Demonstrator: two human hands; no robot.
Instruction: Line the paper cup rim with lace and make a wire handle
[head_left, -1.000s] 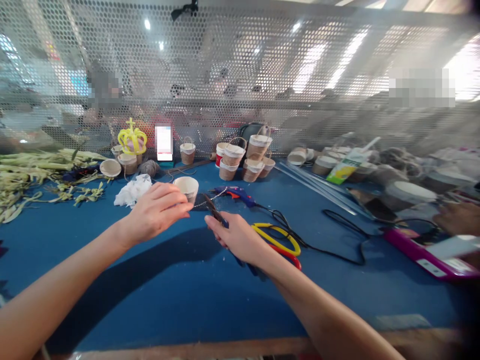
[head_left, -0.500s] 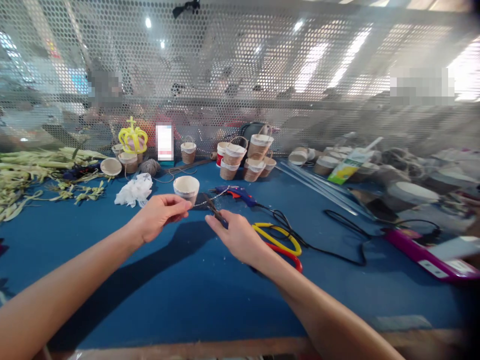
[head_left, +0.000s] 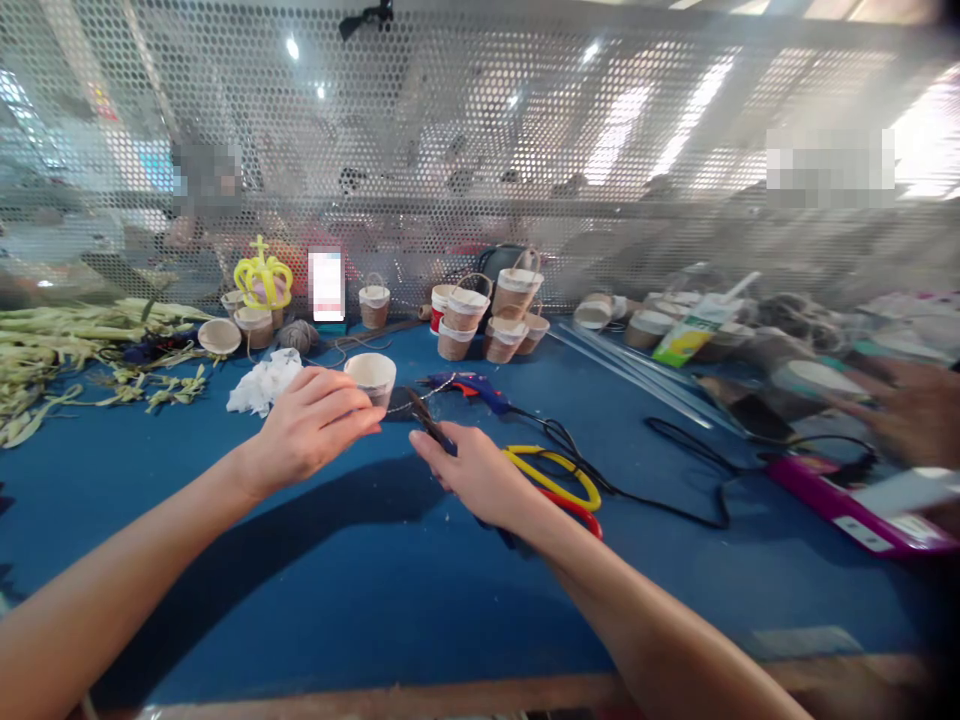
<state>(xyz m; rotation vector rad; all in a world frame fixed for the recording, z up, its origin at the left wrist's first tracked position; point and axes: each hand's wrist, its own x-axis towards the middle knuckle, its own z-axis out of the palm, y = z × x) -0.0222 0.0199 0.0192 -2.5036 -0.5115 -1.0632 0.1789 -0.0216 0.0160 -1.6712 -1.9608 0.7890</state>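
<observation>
My left hand [head_left: 315, 428] is at the near-left side of a small whitish-rimmed cup [head_left: 371, 374], its fingers stretched out and slightly apart. Whether it touches the cup I cannot tell. In my right hand [head_left: 480, 468] is a pair of dark pliers [head_left: 429, 418], jaws pointing up and left. A thin twisted wire [head_left: 401, 408] runs from beside the cup past the jaws towards a blue glue gun [head_left: 472, 388]. Whether the jaws grip the wire is unclear. Yellow and red looped handles [head_left: 562, 475] lie beyond my right wrist.
Small handled baskets [head_left: 459, 340] stand at the back. Crumpled white material [head_left: 262, 382] and pale plant strips [head_left: 67, 345] lie left. Clear sticks [head_left: 637, 372], a black cable [head_left: 675, 508] and a purple power strip [head_left: 840, 510] lie right. Another person's hand [head_left: 900, 405] is blurred at far right.
My left hand has released its pinch on the wire, its fingers straightening beside the cup. My right hand with the pliers has barely moved. Another person's hand has appeared at far right.
</observation>
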